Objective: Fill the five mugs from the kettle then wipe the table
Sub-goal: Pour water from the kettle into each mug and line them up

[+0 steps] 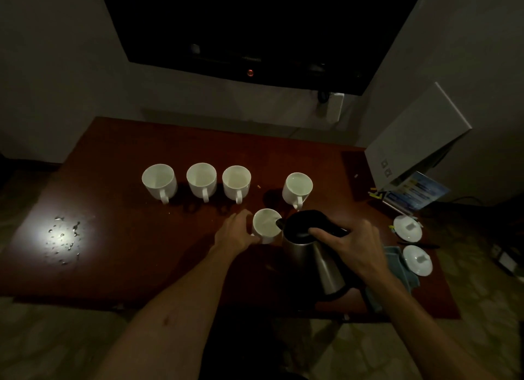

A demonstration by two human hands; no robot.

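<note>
Right hand (pixel 350 248) gripping the tilted kettle (pixel 309 252) by its handle, spout over the near mug (pixel 266 226); left hand (pixel 236 232) curled round that mug, steadying. Pouring apparently under way. Far-right mug (pixel 297 187) seemingly filled; other three (pixel 201 181) hard to judge. Droplets (pixel 63 236) on the worktop (pixel 119 158), blue cloth (pixel 401 266) unused: wiping left.

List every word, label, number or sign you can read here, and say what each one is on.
No text can be read.
Leaflet: blue with printed lines, too blurred to read.
White box: two small square marks at its lower corner, too small to make out.
Two white lids: a grey patch on each, no legible lettering.
Mugs, kettle: no print visible.
</note>
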